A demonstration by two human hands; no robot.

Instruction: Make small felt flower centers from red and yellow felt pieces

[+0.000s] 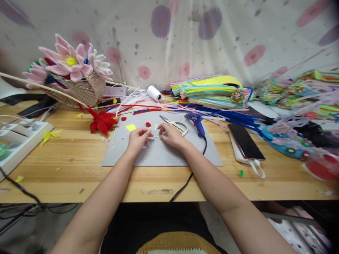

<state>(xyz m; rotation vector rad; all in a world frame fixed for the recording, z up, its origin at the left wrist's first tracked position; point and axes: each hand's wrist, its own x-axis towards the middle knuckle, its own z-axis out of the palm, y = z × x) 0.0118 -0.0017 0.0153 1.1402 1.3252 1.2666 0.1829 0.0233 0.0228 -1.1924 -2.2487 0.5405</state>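
Observation:
Over the grey cutting mat [159,155], my left hand [139,139] has its thumb and forefinger pinched together on a tiny yellowish piece, too small to make out. Close to its right, my right hand [171,135] has bent fingers near small whitish-yellow bits on the mat; whether it grips one is unclear. A red disc [148,124] lies just beyond my left hand, and a yellow square [130,127] is to its left. Scissors [176,124] rest behind my right hand. The blue glue gun [196,123] lies on the mat further right.
A red fabric flower [102,121] lies left of the mat, below a basket of pink flowers [70,63]. Colourful pipe cleaners [212,92] are heaped at the back. A phone [246,141] is at the right, a power strip [23,144] at the left. A black cord [185,186] crosses the front edge.

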